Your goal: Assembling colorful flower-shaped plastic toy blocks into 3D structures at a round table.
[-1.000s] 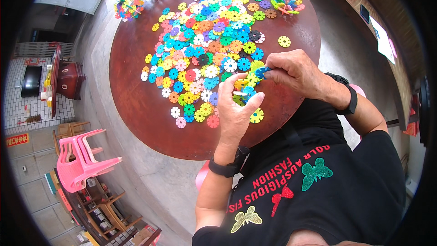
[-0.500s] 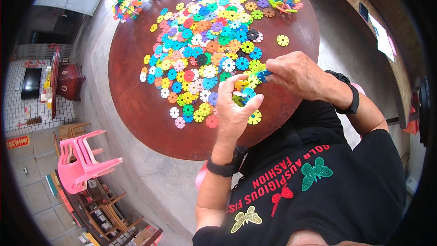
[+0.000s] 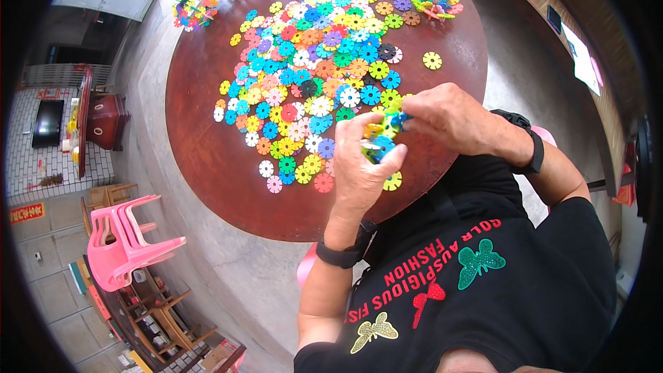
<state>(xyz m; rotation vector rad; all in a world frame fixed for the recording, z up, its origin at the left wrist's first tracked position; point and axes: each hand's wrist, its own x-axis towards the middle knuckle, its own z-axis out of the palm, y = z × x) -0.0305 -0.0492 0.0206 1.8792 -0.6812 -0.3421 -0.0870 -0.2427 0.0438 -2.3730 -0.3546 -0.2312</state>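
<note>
Near the front edge of the round table, my left hand [image 3: 357, 173] is closed around a small cluster of interlocking plastic discs [image 3: 381, 149], with blue, yellow and white pieces showing between thumb and fingers. My right hand [image 3: 449, 121] meets it from the right, its fingertips pinching a blue notched disc [image 3: 398, 121] against the cluster. Fingers hide part of where the pieces join. Just beyond both hands lies a wide pile of loose flower-shaped discs [image 3: 321, 106] in many colours. A single yellow disc [image 3: 431, 61] lies apart to the right.
Finished ball-like disc builds [image 3: 195, 8] stand at the table's far left, and a bowl-shaped one [image 3: 435, 0] at far right. The brown round table [image 3: 228, 186] curves close to my body. Stacked pink chairs [image 3: 121, 242] are left; a side counter [image 3: 587, 55] holds papers and a phone.
Both hands have shifted very slightly to the right. The held cluster has turned a little, now showing a white piece beside the blue one. My right fingers stay on the blue disc.
</note>
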